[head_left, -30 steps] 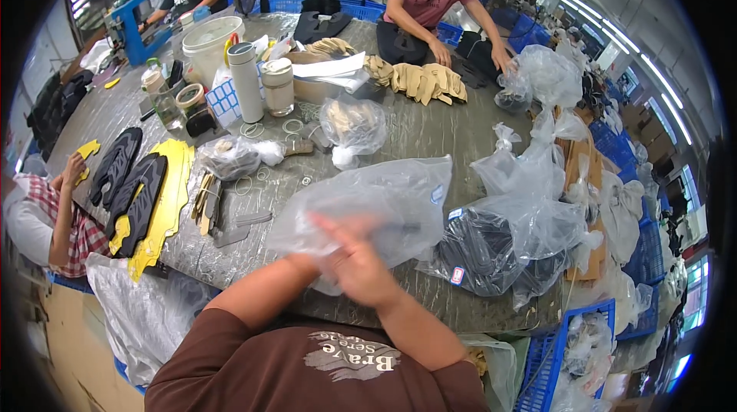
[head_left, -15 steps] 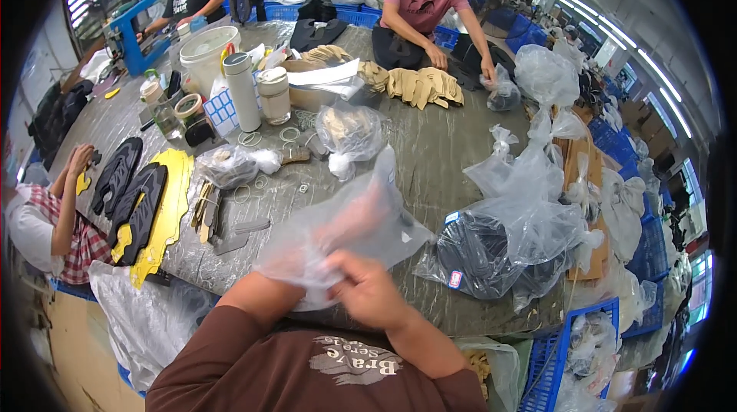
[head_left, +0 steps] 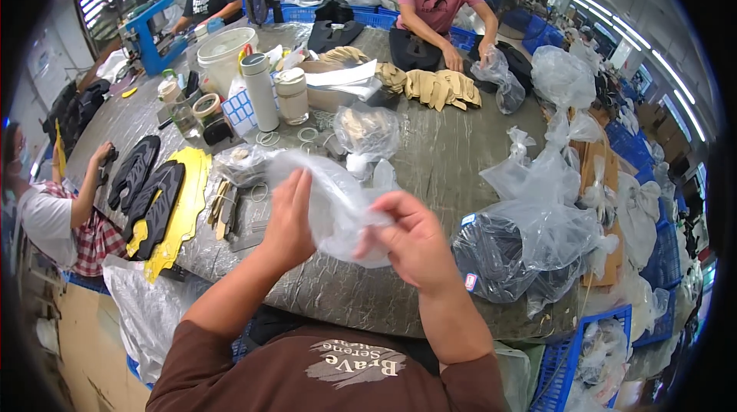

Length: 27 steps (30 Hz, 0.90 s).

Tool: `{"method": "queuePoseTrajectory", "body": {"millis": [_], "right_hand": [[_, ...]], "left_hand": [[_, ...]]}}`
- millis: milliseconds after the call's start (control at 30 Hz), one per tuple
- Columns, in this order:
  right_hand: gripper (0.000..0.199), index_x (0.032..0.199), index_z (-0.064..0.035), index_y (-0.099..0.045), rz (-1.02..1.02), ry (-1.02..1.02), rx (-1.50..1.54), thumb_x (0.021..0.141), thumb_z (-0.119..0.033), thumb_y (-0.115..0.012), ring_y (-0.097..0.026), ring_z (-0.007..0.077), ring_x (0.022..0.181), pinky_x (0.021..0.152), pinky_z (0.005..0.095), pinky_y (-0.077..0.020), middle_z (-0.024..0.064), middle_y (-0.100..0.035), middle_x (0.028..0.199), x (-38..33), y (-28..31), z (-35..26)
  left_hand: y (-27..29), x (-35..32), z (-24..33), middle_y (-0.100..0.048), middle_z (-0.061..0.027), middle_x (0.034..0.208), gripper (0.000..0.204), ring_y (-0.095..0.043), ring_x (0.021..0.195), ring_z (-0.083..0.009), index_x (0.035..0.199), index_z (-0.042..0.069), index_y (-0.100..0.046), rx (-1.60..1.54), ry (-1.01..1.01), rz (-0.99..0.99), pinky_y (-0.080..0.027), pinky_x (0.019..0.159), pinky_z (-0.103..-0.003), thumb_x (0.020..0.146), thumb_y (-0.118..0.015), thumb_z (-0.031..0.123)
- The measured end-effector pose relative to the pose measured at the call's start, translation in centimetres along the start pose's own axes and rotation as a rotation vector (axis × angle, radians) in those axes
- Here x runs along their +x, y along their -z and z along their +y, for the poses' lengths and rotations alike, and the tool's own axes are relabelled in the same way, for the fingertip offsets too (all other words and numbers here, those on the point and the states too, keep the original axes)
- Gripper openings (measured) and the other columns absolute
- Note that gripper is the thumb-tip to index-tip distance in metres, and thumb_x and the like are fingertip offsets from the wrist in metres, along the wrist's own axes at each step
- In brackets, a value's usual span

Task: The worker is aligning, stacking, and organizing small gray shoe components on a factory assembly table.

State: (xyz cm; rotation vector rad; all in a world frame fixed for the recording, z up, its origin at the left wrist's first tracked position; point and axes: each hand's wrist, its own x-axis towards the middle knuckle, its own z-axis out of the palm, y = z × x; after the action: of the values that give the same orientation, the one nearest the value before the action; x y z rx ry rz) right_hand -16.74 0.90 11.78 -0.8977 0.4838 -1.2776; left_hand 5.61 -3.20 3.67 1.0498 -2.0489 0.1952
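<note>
A clear plastic bag (head_left: pixel 335 216), smeared by motion, hangs over the table's near side between my hands. My left hand (head_left: pixel 289 221) is closed at the bag's left side, fingers pressed together; its thumb is hidden. On the right, my right hand (head_left: pixel 414 239) pinches the bag's edge between thumb and fingers. Just beyond the bag lie a knotted bag of beige pieces (head_left: pixel 367 132) and another small filled bag (head_left: pixel 244 164). A bundle of thin strips (head_left: pixel 223 208) is to the left of my left hand.
Black pieces in clear bags (head_left: pixel 495 254) are heaped at right, by a blue crate (head_left: pixel 564 358). Yellow sheet material (head_left: pixel 184 208) and black cut pieces (head_left: pixel 157 197) lie left. Bottles, a white bucket (head_left: pixel 224 55) and beige gloves (head_left: pixel 441 89) stand or lie farther back. Co-workers sit around the table.
My left hand has come out of the plastic bag to its left side. My right hand has moved up and right, still gripping it. The far co-worker's hands have shifted on another bag.
</note>
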Motion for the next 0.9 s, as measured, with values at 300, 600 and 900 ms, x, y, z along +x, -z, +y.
{"method": "queuePoseTrajectory", "body": {"millis": [300,600,900], "right_hand": [[0.061,0.120,0.0023,-0.049,-0.018,0.629,-0.293,0.089,-0.051,-0.050,-0.057,0.0187,0.094,0.088,0.0324,-0.0416,0.0069,-0.061,0.099,6.4,9.6,-1.6],[0.030,0.105,0.0016,-0.058,-0.467,-0.261,0.057,0.085,-0.021,-0.056,-0.058,0.0175,0.091,0.084,0.0305,-0.0434,0.0067,-0.062,0.092,-10.9,1.7,2.6],[0.021,0.088,-0.0030,-0.062,-0.016,-0.287,-0.370,0.073,0.002,-0.050,-0.059,0.0184,0.092,0.081,0.0301,-0.0456,0.0092,-0.064,0.092,-5.7,5.1,3.9]], "left_hand": [[4.0,14.4,10.2,-0.063,-0.0167,0.079,0.012,-0.063,0.074,-0.0279,0.089,0.000,-0.063,-1.021,-0.033,-0.227,-0.049,0.067,-0.035,0.082,-0.062,0.010],[2.0,13.7,6.1,-0.063,-0.0198,0.082,0.022,-0.061,0.072,-0.0319,0.091,-0.002,-0.063,-0.624,0.239,-0.387,-0.047,0.066,-0.038,0.071,-0.065,0.008],[5.3,14.1,4.9,-0.048,-0.0165,0.125,0.077,-0.042,0.120,-0.0365,0.122,0.004,-0.050,-0.528,-0.428,-0.285,-0.034,0.100,-0.048,0.052,-0.082,0.010]]}}
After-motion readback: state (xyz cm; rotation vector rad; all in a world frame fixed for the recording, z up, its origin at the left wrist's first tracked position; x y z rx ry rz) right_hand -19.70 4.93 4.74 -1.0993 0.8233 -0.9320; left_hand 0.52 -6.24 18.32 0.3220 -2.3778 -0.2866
